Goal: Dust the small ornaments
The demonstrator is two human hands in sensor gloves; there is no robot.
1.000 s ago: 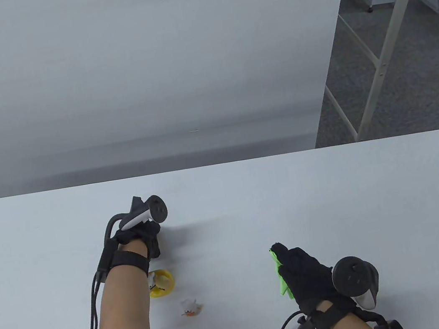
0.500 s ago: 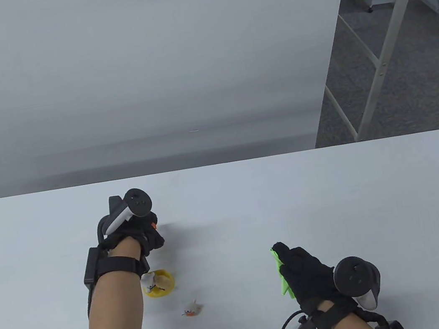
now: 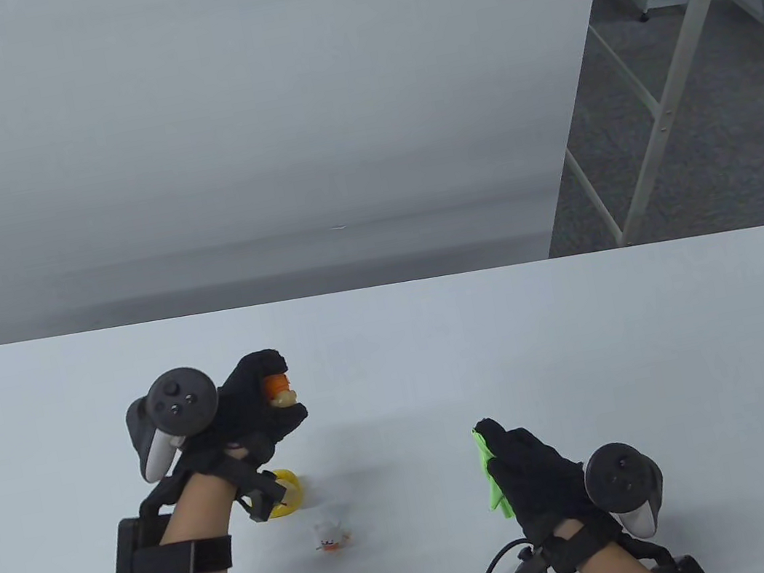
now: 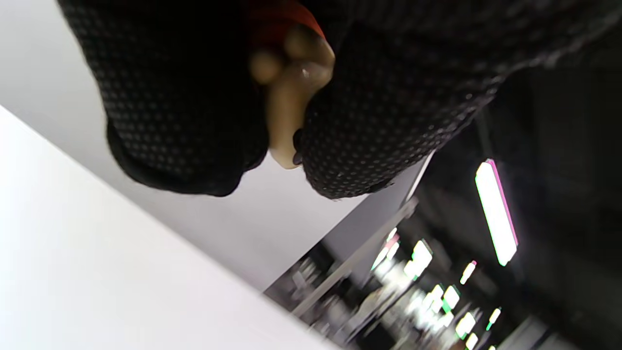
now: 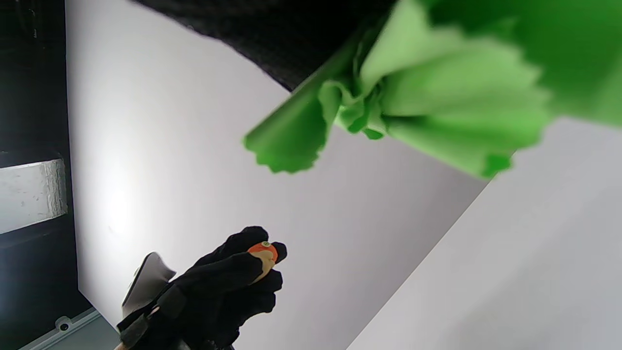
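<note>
Left of your cloth (image 3: 488, 475), gripped in the right hand (image 3: 534, 478), your left hand (image 3: 256, 412) pinches the ornament (image 3: 280, 389).

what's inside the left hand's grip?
The left hand grips a small ornament: an orange top and tan body poke out between the fingers. The rest is covered by the glove, so its full shape can't be seen.
</note>
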